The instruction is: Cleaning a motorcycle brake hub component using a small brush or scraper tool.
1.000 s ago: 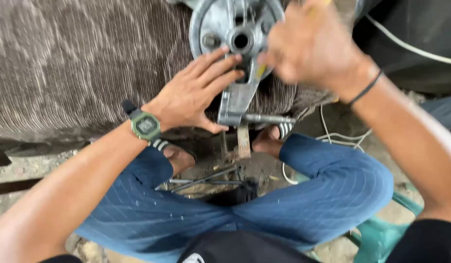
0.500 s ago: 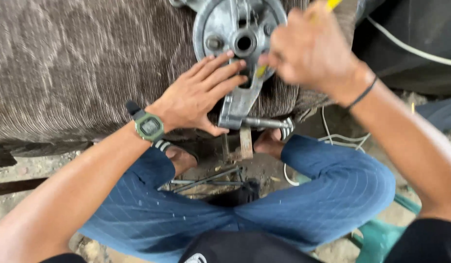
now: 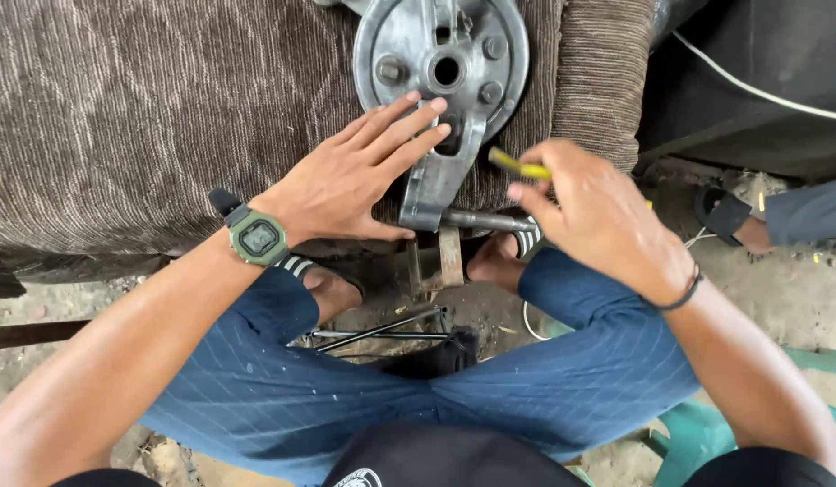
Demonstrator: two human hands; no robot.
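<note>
One brown ribbed cushion (image 3: 147, 108), largest item, spanning the upper frame. One pair of blue pinstriped trouser legs (image 3: 364, 397), knees spread, sandalled feet on dirt ground (image 3: 797, 280). One grey cast-metal disc (image 3: 440, 54) with centre hole and bolts, lying on the cushion, its arm pointing down to a steel rod (image 3: 485, 220) at the cushion's edge. One left hand (image 3: 350, 176), open and flat, fingers pressed on the disc's lower rim and arm; green digital wristwatch (image 3: 258, 238). One right hand (image 3: 598, 216), closed around a yellow-handled tool (image 3: 519, 166), just right of the arm.
</note>
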